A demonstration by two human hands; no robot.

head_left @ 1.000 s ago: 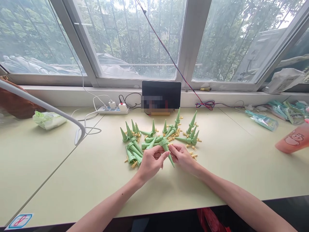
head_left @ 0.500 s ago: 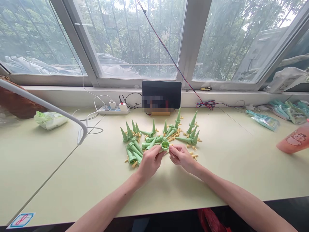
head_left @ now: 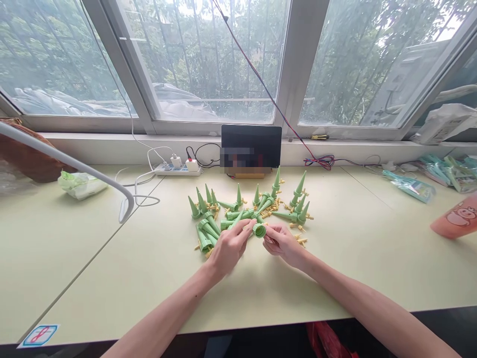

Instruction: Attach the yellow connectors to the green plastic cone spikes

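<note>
Centre frame now, left hand (head_left: 230, 247) and right hand (head_left: 282, 243) pinching 1 green spike (head_left: 259, 230), hollow round end facing the camera, long axis foreshortened, tip hidden!

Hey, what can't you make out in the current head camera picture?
In the head view:
Held green piece: far end, hidden behind its open end.
Right hand: whether it pinches something, hidden by its own fingers.
Black screen: partly covered by a pixelated patch.
Pink container: cut off by the right edge.
</note>
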